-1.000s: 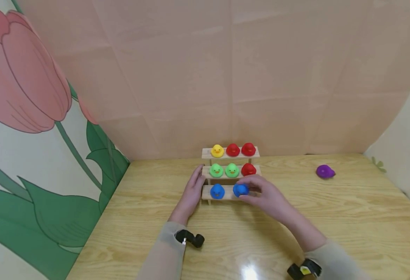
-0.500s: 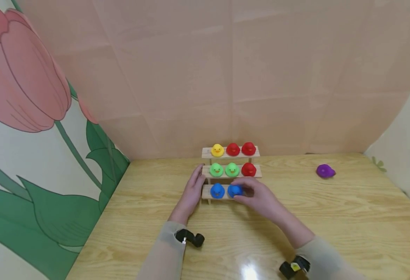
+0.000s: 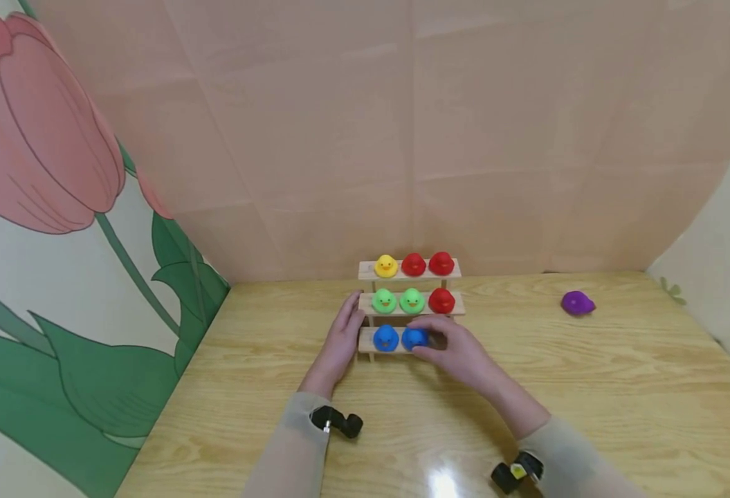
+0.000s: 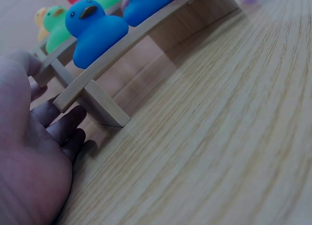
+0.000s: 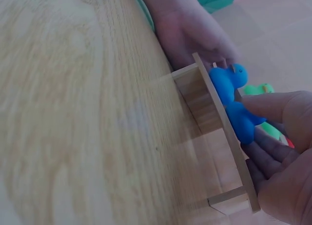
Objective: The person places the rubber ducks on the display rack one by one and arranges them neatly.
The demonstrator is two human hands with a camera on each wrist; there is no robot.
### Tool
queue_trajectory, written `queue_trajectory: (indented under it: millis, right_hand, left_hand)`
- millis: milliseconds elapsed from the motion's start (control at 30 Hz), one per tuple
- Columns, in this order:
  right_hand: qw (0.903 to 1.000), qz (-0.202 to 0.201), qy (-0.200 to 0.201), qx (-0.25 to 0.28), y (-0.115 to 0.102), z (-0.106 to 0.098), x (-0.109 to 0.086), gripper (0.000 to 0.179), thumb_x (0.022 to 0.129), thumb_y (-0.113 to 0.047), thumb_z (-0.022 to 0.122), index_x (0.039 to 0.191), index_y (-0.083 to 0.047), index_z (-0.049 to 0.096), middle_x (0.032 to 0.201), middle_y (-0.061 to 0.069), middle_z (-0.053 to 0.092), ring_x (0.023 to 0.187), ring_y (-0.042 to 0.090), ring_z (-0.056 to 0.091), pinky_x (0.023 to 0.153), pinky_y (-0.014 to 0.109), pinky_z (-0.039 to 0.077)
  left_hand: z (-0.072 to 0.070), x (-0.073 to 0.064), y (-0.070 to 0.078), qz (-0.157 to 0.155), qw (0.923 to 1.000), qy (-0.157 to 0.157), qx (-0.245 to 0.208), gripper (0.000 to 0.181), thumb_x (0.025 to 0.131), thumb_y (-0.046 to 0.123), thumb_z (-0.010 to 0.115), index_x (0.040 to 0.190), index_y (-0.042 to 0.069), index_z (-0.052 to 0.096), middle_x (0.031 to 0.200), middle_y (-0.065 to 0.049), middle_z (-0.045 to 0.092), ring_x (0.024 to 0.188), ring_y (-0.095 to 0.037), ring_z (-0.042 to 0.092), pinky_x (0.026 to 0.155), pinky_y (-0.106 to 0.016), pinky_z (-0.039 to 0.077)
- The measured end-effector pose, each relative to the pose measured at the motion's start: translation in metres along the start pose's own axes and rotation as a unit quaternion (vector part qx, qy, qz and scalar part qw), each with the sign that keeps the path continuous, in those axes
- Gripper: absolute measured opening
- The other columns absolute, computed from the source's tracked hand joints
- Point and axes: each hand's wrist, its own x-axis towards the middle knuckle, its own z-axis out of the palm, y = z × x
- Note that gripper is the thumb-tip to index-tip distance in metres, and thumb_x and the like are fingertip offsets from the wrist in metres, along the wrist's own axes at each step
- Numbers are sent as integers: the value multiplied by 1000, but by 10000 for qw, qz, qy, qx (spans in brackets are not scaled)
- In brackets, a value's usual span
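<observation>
In the head view, my right hand (image 3: 458, 346) pinches a blue rubber duck (image 3: 414, 338) between thumb and fingers on the lowest step of a three-step wooden rack (image 3: 368, 339). Right beside it sits another blue duck (image 3: 386, 337); the two overlap in the right wrist view. Against the rack's left end rests my left hand (image 3: 340, 342), its fingers lying along the side; the left wrist view shows fingertips at the end of the lowest plank (image 4: 73, 91). On the middle step are two green ducks (image 3: 384, 301) and a red duck (image 3: 442, 301).
The top step bears a yellow duck (image 3: 386, 266) and two red ducks (image 3: 413, 265). A purple duck (image 3: 578, 303) lies on the wooden table (image 3: 620, 387) to the right. Behind stands a pinkish covered wall (image 3: 315, 138); a tulip-painted panel (image 3: 47, 138) borders the left.
My right hand has slid the pinched blue duck leftward along the lowest step, up beside the other blue duck. My left hand has stayed at the rack's left end.
</observation>
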Motion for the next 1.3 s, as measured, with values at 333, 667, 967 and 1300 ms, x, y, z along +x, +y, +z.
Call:
queue_trajectory:
  millis: [333,667,967,1300]
  right_hand:
    - [9998,-122,19,-168,0,1,1,38,103,-15,82,141,-14,74,147,7,67,143,38,56,123,64,41]
    - [9990,-119,66,-420,3,4,1,42,104,-18,81,145,-12,71,149,9,66,144,40,56,124,67,38]
    - [9992,-137,29,-387,3,3,0,48,104,-20,82,149,-11,69,152,11,64,146,41,54,124,67,37]
    - [9990,-76,110,-418,4,-5,-7,54,103,-29,83,153,-19,67,155,7,64,147,40,54,122,69,39]
  left_hand:
    - [-1,0,1,-42,10000,19,24,59,117,55,45,173,42,33,179,4,31,166,-25,24,134,-54,22]
    - [-1,0,-2,-31,10000,9,-56,57,118,53,46,172,43,33,179,3,31,166,-25,24,135,-53,21]
    - [0,0,-1,14,9999,38,-97,57,118,51,47,172,41,35,180,1,30,167,-26,23,135,-52,20]
    - [1,-1,1,-30,10000,55,20,59,118,52,46,174,39,33,180,1,29,167,-27,23,135,-53,21]
